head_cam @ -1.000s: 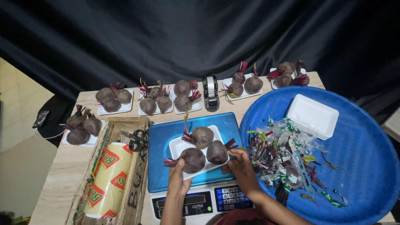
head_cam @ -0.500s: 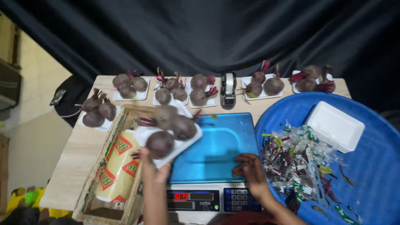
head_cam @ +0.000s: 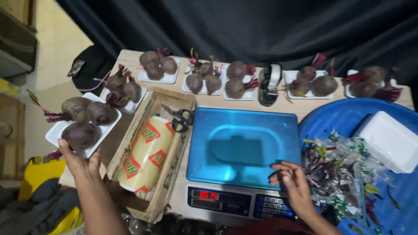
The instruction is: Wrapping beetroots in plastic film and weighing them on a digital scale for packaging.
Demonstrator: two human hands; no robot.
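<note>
- I see the blue-topped weighing scale (head_cam: 244, 148) at centre, platform bare, red digits lit on its near panel.
- Left of it: wooden crate (head_cam: 172, 102) holding a yellow roll of cling film (head_cam: 146, 154); black scissors (head_cam: 183, 119) lie on the crate's right edge.
- Far edge: row of white trays of beetroots (head_cam: 202, 78), with a tape dispenser (head_cam: 268, 83) among them.
- Right: blue round tub (head_cam: 348, 119) with plastic scraps and an empty white foam tray (head_cam: 389, 140).
- Left hand (head_cam: 78, 163) grips the near edge of a white foam tray of three dark beetroots (head_cam: 85, 122), held out left of the crate, off the table.
- Right hand (head_cam: 291, 182) holds nothing, fingers loosely curled, at the scale's near right corner.
</note>
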